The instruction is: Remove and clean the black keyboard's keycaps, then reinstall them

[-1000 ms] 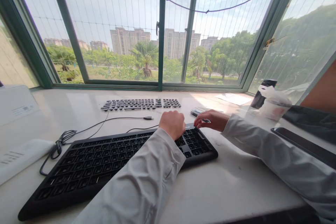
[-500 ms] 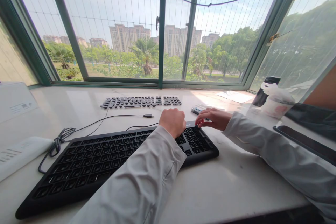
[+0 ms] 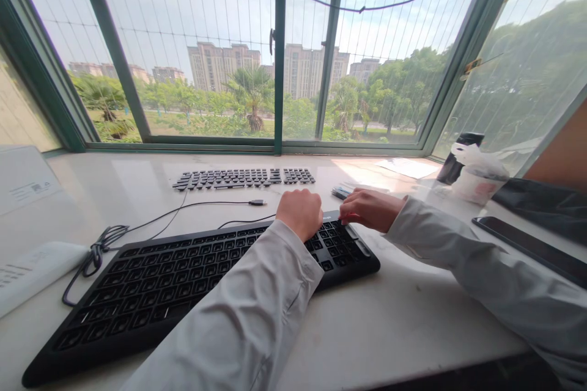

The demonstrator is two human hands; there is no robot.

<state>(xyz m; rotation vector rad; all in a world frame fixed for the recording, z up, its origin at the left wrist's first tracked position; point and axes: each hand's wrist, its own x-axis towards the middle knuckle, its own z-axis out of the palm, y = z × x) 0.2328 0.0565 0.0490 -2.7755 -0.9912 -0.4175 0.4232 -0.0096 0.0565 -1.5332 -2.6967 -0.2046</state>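
Note:
A black keyboard (image 3: 151, 281) with its keycaps off lies slanted across the white counter, its bare key sockets showing. My left hand (image 3: 300, 214) is curled over its upper right part; the fingers face away, so what they hold is hidden. At the top right corner, my right hand (image 3: 373, 208) has its fingertips pinched together over the number pad. Something reddish shows at those fingertips, too small to make out. Behind the keyboard, the loose black keycaps (image 3: 243, 179) are laid out in rows in keyboard order.
A coiled cable (image 3: 98, 247) lies left, and a USB plug (image 3: 257, 202) lies behind the keyboard. A small dark object (image 3: 340, 192) is beyond my right hand. To the right are a phone (image 3: 527, 247), a bagged cup (image 3: 481, 180) and a black bottle (image 3: 458, 156). A white box (image 3: 27, 183) stands left.
My right hand's fingers have drawn closer together at the keyboard's top right corner, and the hand has turned slightly. My left hand stays in place on the keyboard.

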